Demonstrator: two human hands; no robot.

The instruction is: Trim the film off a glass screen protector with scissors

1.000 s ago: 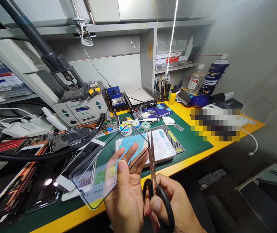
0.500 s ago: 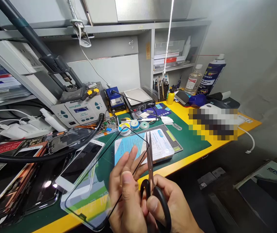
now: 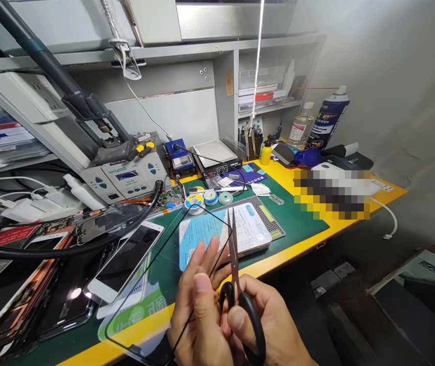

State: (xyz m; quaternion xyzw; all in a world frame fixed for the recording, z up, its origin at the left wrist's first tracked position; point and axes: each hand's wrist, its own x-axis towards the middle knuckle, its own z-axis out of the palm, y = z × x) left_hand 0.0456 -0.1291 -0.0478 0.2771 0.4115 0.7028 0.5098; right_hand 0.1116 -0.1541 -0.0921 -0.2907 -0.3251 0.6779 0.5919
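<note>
A clear, black-bordered phone screen protector (image 3: 147, 305) slants across the lower middle, and my left hand (image 3: 202, 310) grips it by its right edge. My right hand (image 3: 278, 325) is closed round the black handles of a pair of scissors (image 3: 234, 249). The blades point up and lie almost together. They overlap the upper right corner of the protector in view; whether they touch it I cannot tell. Both hands are close together above the bench's front edge. Behind the blades, a blue-and-white box (image 3: 248, 229) rests on the green mat (image 3: 297, 218).
To the left lie a white phone (image 3: 129, 259) and a stack of phone parts (image 3: 23, 284), crossed by a thick black hose (image 3: 68, 249). Small spools (image 3: 194, 203) sit behind the box. A soldering station (image 3: 128, 178) and a spray can (image 3: 328, 119) stand at the back.
The scissor blades have closed from slightly apart to nearly together. The screen protector has tilted a little, its lower end shifting slightly right. Both hands keep their grips.
</note>
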